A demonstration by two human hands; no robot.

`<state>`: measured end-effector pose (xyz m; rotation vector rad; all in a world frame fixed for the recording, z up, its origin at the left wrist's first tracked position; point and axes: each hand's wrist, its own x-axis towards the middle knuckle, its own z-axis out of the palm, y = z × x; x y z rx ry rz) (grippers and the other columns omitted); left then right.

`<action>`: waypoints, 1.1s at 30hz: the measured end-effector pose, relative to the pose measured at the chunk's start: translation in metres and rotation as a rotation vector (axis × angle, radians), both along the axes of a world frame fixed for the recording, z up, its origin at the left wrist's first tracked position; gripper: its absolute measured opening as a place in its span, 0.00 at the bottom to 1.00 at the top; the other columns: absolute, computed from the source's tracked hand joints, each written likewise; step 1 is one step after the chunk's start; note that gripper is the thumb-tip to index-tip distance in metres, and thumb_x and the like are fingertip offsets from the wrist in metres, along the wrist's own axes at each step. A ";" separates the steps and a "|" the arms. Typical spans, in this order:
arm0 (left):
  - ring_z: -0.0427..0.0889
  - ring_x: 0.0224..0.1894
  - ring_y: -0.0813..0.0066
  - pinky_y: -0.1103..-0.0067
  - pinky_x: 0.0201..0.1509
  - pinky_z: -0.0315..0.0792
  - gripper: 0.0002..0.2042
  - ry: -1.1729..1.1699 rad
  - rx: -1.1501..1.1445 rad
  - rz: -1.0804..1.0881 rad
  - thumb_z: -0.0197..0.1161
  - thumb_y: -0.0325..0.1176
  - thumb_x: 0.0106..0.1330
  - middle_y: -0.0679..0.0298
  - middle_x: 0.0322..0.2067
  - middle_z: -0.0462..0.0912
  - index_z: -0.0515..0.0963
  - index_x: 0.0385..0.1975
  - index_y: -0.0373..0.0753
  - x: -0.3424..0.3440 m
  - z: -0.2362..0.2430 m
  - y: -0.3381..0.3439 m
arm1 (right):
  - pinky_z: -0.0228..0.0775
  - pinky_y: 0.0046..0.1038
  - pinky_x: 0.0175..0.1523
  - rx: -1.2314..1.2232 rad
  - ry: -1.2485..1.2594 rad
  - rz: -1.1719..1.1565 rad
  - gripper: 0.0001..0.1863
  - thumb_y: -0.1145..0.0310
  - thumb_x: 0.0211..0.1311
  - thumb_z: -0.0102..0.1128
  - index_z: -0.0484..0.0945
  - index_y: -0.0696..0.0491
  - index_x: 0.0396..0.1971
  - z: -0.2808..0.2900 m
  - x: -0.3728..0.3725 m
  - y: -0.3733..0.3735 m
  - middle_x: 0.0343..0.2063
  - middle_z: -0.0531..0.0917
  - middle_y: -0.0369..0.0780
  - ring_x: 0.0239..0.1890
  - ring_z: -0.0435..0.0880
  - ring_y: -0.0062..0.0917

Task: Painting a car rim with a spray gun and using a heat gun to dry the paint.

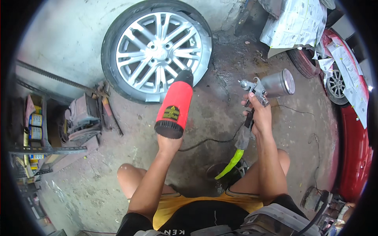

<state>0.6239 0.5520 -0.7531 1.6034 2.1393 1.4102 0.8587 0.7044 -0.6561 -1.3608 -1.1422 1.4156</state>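
Note:
My left hand is closed round a red heat gun; the gun's body hides its handle and most of my fingers. The black nozzle points at a silver multi-spoke wheel, whose tyre is partly covered with grey masking along its right and lower edge. The wheel leans against the wall. In my right hand is a spray gun with a metal cup, held to the right of the wheel and apart from it. A hose with a bright yellow-green length hangs below its grip.
A dark cord crosses the floor between my hands. On the left are a shelf with cans, a dusty machine and a hammer-like tool. A red car, partly papered over, stands at the right. A dark round container sits between my legs.

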 end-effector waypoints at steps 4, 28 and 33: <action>0.84 0.50 0.56 0.66 0.56 0.74 0.15 0.005 -0.139 0.050 0.67 0.33 0.66 0.53 0.45 0.85 0.81 0.49 0.33 0.010 0.021 0.047 | 0.74 0.24 0.32 -0.117 0.176 -0.004 0.15 0.58 0.70 0.63 0.77 0.51 0.48 -0.030 0.011 0.024 0.38 0.84 0.35 0.37 0.83 0.20; 0.82 0.32 0.76 0.76 0.36 0.76 0.11 0.547 -0.456 0.069 0.65 0.35 0.69 0.64 0.31 0.84 0.80 0.43 0.34 0.045 0.122 -0.011 | 0.61 0.30 0.69 -0.393 0.057 0.458 0.33 0.67 0.69 0.62 0.63 0.54 0.72 -0.245 -0.018 0.002 0.65 0.74 0.42 0.65 0.73 0.28; 0.79 0.26 0.77 0.77 0.32 0.72 0.10 0.199 -0.490 0.345 0.66 0.38 0.70 0.67 0.24 0.81 0.80 0.36 0.37 0.041 0.103 -0.049 | 0.62 0.30 0.68 -0.408 0.065 0.152 0.33 0.68 0.70 0.62 0.63 0.53 0.72 -0.303 -0.011 -0.033 0.64 0.75 0.40 0.64 0.74 0.27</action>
